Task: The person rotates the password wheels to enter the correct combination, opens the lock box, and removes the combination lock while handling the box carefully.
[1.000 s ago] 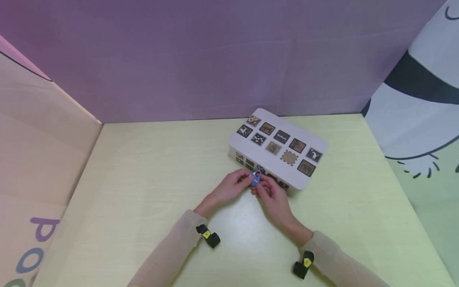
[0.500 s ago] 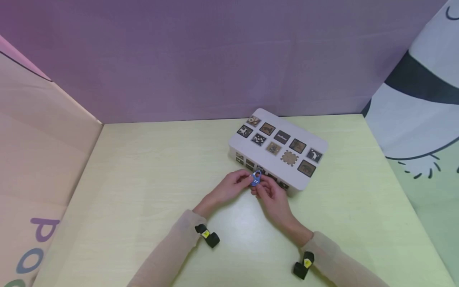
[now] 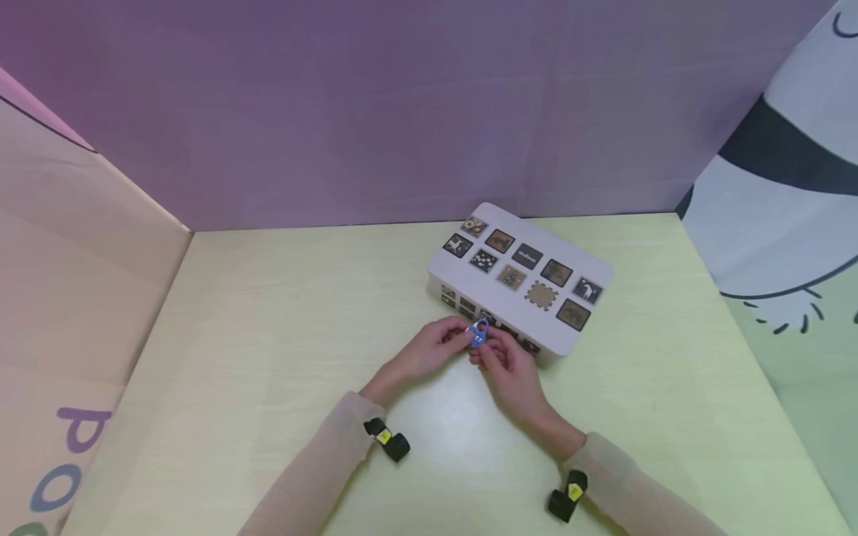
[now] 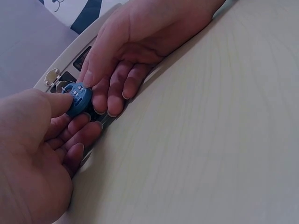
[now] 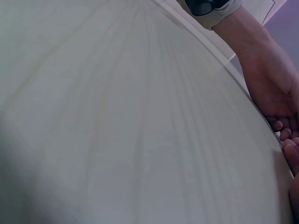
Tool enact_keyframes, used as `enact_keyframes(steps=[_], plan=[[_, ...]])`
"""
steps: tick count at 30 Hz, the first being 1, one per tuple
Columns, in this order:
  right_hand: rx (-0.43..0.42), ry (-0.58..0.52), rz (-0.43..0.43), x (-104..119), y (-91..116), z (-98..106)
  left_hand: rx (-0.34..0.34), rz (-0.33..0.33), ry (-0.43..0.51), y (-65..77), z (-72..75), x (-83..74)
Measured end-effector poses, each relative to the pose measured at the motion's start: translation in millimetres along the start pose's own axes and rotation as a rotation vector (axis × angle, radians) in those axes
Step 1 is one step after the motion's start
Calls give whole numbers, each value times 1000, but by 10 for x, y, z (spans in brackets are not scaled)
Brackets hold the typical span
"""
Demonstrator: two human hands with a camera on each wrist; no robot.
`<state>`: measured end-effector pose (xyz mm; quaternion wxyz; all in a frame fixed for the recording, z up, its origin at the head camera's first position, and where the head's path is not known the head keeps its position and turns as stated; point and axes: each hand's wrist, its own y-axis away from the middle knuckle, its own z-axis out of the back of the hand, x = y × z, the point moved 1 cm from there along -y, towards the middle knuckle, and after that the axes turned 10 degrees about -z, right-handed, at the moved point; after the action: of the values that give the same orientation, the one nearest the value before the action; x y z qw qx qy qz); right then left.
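Note:
A small blue combination padlock (image 3: 477, 339) with number dials is held between both hands at the front side of a white box (image 3: 504, 217). My left hand (image 3: 432, 350) pinches the padlock from the left, thumb on its face. From the other side my right hand (image 3: 518, 380) grips it, thumb at its edge and fingers curled below. In the left wrist view the padlock (image 4: 80, 103) sits beside a metal clasp (image 4: 52, 77) on the box's side; whether its shackle passes through the clasp is hard to tell. The right wrist view leaves the padlock out.
The box, printed with square pictures, stands at an angle on a pale wooden table (image 3: 268, 320). A purple wall (image 3: 348, 112) rises behind the table, with printed panels at left and right. Both wrists wear black strapped cameras.
Almost nothing differs. Both hands stay on the padlock at the box's front side, with only a very slight shift of the left forearm.

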<state>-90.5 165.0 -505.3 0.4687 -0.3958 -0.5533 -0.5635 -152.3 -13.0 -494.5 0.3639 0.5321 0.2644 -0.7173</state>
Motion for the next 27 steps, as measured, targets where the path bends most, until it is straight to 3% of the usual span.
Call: enact_keyframes(steps=[27], plan=[[-10, 3, 4, 5, 1, 0, -19, 7, -41, 5, -20, -46]])
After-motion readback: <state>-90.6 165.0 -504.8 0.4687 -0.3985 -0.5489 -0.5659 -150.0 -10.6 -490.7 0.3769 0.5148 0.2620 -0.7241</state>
